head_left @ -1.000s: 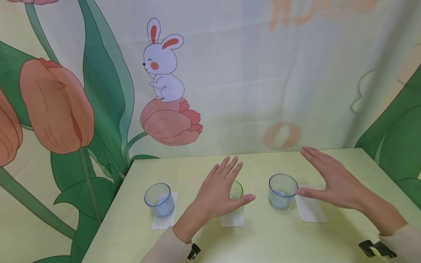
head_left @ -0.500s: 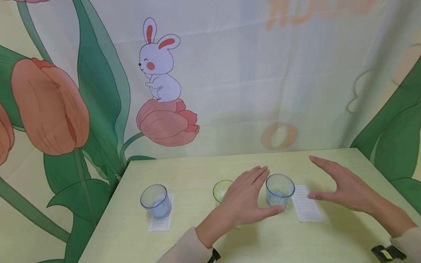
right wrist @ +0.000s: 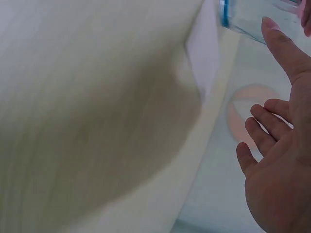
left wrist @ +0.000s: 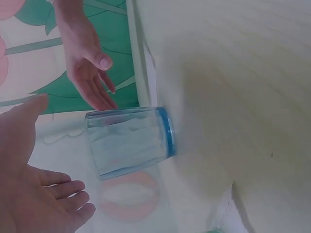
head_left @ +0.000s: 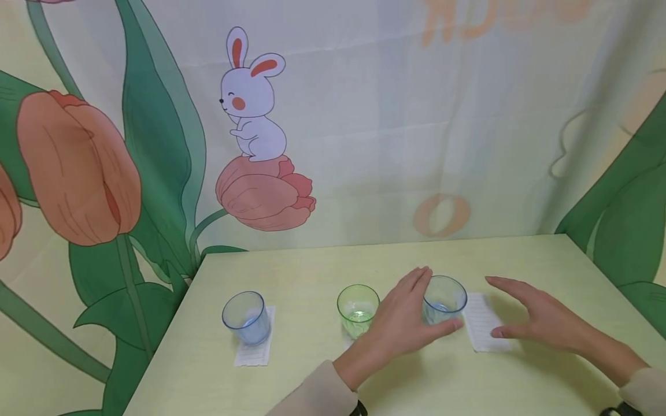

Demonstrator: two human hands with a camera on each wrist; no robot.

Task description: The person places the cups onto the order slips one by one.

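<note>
A clear blue glass point(head_left: 447, 301) stands upright at the right of the table, just left of a white paper slip point(head_left: 487, 323). My left hand point(head_left: 400, 323) is beside its left side, thumb extended in front of it. In the left wrist view a gap shows between the left hand point(left wrist: 41, 194) and the blue glass point(left wrist: 129, 141). My right hand point(head_left: 546, 318) hovers right of the glass, over the slip's right side, its thumb and fingers spread apart. Neither hand holds anything. In the right wrist view, the right hand's fingers point(right wrist: 267, 124) are relaxed.
A green glass point(head_left: 358, 312) stands left of my left hand, which partly hides the paper under it. Further left, another blue glass point(head_left: 247, 318) stands on a paper slip point(head_left: 253, 353). A printed curtain point(head_left: 359, 144) hangs behind the pale yellow table point(head_left: 307, 375).
My left hand has moved right, from in front of the green glass to the right-hand blue glass, uncovering the green one. The right hand has lowered and shifted slightly right. The glasses stay put.
</note>
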